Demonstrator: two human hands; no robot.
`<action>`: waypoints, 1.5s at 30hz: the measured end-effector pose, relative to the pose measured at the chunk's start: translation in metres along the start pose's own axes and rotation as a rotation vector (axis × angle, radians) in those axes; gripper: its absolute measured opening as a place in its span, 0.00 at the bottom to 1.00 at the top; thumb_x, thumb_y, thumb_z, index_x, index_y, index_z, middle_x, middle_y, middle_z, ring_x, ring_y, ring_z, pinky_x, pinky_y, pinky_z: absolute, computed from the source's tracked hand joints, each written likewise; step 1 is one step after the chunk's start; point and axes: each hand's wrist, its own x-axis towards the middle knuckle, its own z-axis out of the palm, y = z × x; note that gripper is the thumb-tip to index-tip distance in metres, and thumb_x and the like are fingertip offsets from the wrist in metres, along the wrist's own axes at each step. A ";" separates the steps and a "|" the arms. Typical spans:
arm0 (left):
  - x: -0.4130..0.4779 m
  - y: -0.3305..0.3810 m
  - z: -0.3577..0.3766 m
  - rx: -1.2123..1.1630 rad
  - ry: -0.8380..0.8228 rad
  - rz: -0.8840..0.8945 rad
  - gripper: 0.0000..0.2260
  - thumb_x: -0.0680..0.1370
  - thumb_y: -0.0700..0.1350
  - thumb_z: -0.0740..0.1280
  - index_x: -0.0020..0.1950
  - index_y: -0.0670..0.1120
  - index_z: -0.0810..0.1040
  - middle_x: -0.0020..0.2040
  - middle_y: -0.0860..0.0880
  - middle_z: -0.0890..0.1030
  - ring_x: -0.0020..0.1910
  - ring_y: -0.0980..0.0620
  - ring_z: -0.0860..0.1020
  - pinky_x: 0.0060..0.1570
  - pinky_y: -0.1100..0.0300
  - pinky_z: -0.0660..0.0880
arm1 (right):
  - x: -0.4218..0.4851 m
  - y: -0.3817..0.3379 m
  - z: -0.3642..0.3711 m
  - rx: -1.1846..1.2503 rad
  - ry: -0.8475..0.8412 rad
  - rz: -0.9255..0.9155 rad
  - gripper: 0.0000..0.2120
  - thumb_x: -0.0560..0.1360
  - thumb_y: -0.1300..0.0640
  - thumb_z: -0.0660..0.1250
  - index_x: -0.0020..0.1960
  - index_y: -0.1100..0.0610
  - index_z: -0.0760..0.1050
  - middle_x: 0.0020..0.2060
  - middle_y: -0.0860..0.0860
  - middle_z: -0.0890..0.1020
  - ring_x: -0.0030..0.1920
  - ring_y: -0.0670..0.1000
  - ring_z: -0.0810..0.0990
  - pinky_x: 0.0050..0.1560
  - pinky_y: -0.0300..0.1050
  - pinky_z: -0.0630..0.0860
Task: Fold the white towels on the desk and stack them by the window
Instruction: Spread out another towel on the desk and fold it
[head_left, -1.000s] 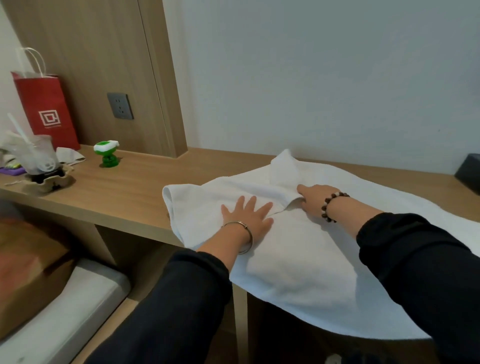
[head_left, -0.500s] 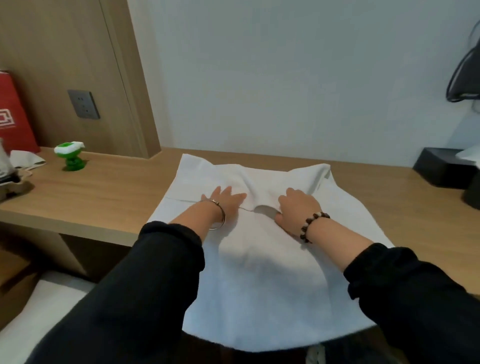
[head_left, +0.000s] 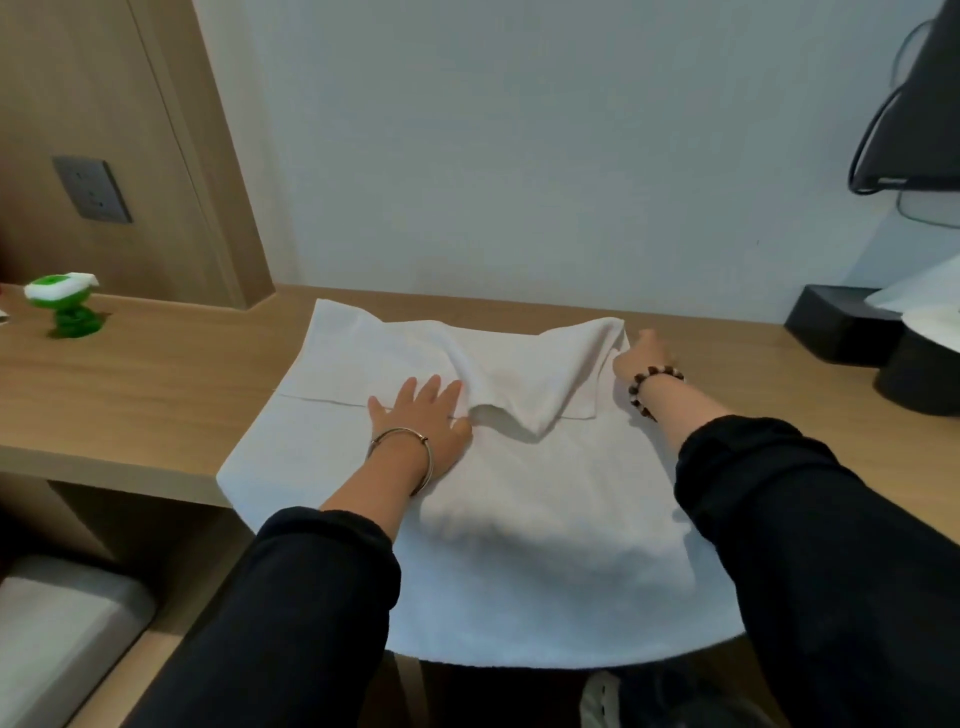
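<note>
On the desk (head_left: 156, 395), mid-width, a towel (head_left: 530, 540) is spread, near edge hung over the front. Its far strip (head_left: 363, 358) is folded nearward, long axis left to right, humped right of centre. The left hand (head_left: 421, 423) is pressed flat and splayed on the strip's near edge. The right hand (head_left: 641, 358) is set at the strip's right corner; grip cannot be told. That corner is judged best drawn rightward, to lay the strip flat

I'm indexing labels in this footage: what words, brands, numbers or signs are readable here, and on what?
No text can be read in this view.
On the green and white object: no legible marking.
On the wall socket: no print visible.
On the black box: no label visible.
On the white towel: plain.
</note>
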 end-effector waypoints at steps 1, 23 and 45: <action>0.001 -0.001 0.001 -0.003 0.008 0.001 0.26 0.79 0.58 0.46 0.77 0.58 0.46 0.78 0.56 0.46 0.77 0.50 0.44 0.69 0.35 0.45 | 0.005 -0.002 -0.001 0.057 -0.040 0.039 0.23 0.79 0.56 0.58 0.73 0.59 0.60 0.68 0.59 0.69 0.67 0.61 0.68 0.59 0.52 0.69; 0.007 -0.003 0.002 0.005 0.020 -0.021 0.26 0.79 0.60 0.45 0.77 0.58 0.47 0.78 0.56 0.46 0.77 0.52 0.44 0.71 0.38 0.46 | 0.023 0.021 -0.040 -0.146 0.112 0.021 0.15 0.79 0.54 0.61 0.42 0.67 0.73 0.35 0.58 0.77 0.33 0.57 0.75 0.36 0.44 0.71; 0.006 -0.003 0.000 -0.020 0.023 -0.039 0.27 0.79 0.61 0.46 0.77 0.57 0.48 0.78 0.55 0.46 0.77 0.51 0.44 0.71 0.39 0.45 | -0.033 -0.022 -0.006 0.139 -0.230 0.018 0.09 0.78 0.51 0.59 0.48 0.56 0.73 0.38 0.52 0.76 0.39 0.55 0.74 0.37 0.45 0.70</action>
